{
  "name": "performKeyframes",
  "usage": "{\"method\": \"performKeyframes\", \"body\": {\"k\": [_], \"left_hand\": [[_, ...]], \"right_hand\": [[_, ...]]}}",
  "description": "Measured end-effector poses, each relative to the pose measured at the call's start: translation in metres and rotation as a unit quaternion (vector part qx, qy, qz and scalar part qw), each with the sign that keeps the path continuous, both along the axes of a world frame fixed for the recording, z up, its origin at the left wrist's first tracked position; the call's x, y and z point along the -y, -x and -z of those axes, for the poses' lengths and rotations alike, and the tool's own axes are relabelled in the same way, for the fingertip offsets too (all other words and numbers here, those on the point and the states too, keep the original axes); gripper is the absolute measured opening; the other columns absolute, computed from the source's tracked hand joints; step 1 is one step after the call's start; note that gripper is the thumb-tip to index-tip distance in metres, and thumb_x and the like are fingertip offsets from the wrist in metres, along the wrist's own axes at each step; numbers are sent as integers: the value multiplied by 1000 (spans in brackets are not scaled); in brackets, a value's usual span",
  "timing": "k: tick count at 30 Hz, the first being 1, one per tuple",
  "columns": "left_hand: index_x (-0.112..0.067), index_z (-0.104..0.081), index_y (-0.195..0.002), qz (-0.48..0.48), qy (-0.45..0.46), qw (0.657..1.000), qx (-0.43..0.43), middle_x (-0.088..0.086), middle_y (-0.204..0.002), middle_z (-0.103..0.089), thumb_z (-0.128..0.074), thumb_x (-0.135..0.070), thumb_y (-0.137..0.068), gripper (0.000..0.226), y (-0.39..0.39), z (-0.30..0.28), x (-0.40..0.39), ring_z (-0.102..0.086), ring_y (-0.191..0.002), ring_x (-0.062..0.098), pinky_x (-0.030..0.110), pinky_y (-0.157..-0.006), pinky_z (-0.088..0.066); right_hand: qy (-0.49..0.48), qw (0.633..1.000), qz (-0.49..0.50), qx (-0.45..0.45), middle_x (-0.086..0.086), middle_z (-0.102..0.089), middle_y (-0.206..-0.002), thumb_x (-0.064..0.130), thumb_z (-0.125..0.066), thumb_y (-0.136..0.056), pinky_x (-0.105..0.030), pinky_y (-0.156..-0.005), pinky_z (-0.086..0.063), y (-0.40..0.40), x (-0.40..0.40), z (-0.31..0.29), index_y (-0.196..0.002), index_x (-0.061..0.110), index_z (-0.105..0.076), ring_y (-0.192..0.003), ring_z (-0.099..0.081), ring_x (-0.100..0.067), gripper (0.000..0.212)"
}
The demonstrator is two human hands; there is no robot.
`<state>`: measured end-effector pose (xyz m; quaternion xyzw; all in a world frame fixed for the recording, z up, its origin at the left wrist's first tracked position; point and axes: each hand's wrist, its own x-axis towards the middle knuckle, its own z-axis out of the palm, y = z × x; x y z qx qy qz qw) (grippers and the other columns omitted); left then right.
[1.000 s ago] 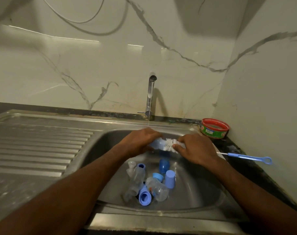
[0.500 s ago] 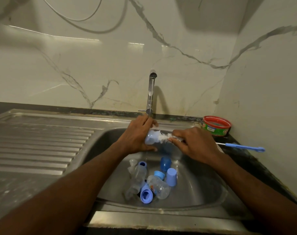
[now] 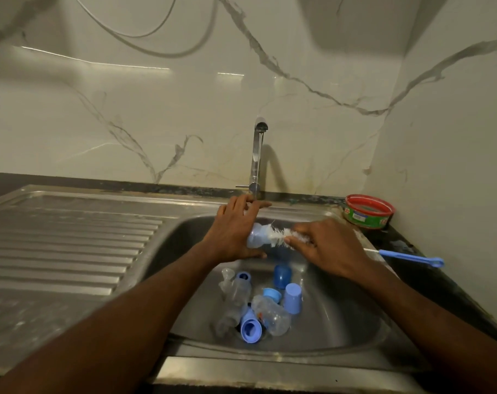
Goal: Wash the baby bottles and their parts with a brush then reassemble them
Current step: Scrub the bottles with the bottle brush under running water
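Both hands have risen toward the tap since a second ago, carrying the bottle closer to its thin stream. Beneath them the steel sink holds the rest of the job: two clear bottles lying on their sides, blue caps and collars, and what looks like a clear teat, all loose and apart. Left hand grasps a pale blue bottle held sideways over the basin; right hand grips the brush just behind its white bristles, whose tips sit at the bottle's mouth, the blue handle trailing over the table at the right. By my reading, washing is at an early stage and nothing is reassembled yet.
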<state>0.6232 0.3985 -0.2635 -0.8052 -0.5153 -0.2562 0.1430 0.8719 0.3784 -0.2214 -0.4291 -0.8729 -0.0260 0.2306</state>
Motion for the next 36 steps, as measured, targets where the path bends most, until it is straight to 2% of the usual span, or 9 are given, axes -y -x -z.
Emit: {"method": "performKeyframes", "body": {"k": [2, 5, 11, 14, 16, 18, 22, 27, 36], "left_hand": [[-25, -22, -158, 59, 86, 992, 71, 4, -161, -25, -83, -54, -74, 109, -4, 2, 2, -28, -145, 22, 41, -119, -29], [-18, -20, -160, 98, 136, 983, 74, 7, -163, -30, -72, -41, -91, 90, -16, 3, 2, -31, -147, 21, 44, -122, -29], [-14, -52, -142, 60, -61, 995, -55, 10, -138, -55, -76, -36, -87, 63, -10, -11, 3, -51, -124, 23, 38, -104, -45], [-13, -60, -134, 93, -106, 988, -58, 10, -131, -61, -81, -31, -84, 57, -8, -11, 4, -55, -118, 24, 36, -98, -47], [-13, -61, -135, 104, -111, 985, -82, 9, -133, -61, -79, -30, -85, 56, -10, -12, 3, -55, -120, 23, 35, -98, -48], [-15, -59, -137, 77, -98, 986, -107, 8, -136, -60, -80, -29, -85, 58, -11, -12, -1, -55, -122, 22, 37, -101, -48], [-20, -56, -140, -7, -50, 991, -127, 5, -136, -60, -82, -27, -83, 63, -6, -11, -4, -54, -123, 21, 38, -103, -48], [-25, -56, -140, -58, -15, 988, -145, 1, -136, -57, -80, -29, -84, 61, -4, -16, 0, -52, -125, 19, 36, -107, -44], [-25, -63, -129, -209, 79, 922, -317, 5, -137, -58, -78, -20, -85, 47, 2, -21, 14, -46, -133, 25, 46, -116, -31]], "right_hand": [[-52, 997, 54, -8, 8, -67, -88, 55, -52, -98, -27, -70, -41, -2, -5, 3, -111, 33, -70, -77, -56, -8, 31], [-70, 983, 169, -24, 3, -71, -97, 60, -50, -98, -30, -69, -45, -8, -11, 4, -113, 32, -68, -80, -56, -12, 37], [135, 980, 132, -63, 4, -68, -91, 54, -56, -97, -30, -73, -49, -3, -17, 14, -105, 26, -71, -79, -60, -8, 33], [206, 967, 95, -120, 6, -67, -85, 47, -58, -99, -30, -71, -50, -4, -17, 12, -105, 22, -72, -79, -64, -11, 30], [224, 963, 101, -113, 0, -70, -93, 48, -57, -99, -37, -82, -54, -9, -17, 8, -108, 20, -72, -87, -66, -19, 33], [176, 974, 131, -50, -4, -71, -105, 52, -54, -99, -39, -86, -53, -12, -15, 4, -116, 22, -71, -93, -65, -20, 39], [41, 980, 188, 50, 0, -71, -112, 63, -50, -95, -32, -72, -42, -17, -7, -8, -118, 29, -69, -99, -64, -21, 45], [64, 969, 222, 91, -1, -70, -114, 64, -51, -94, -38, -83, -54, -19, 3, -21, -120, 30, -66, -100, -64, -21, 45], [11, 955, 267, 128, 5, -62, -91, 57, -53, -98, -27, -68, -43, -21, 9, -21, -113, 27, -67, -80, -58, -12, 36]]}}
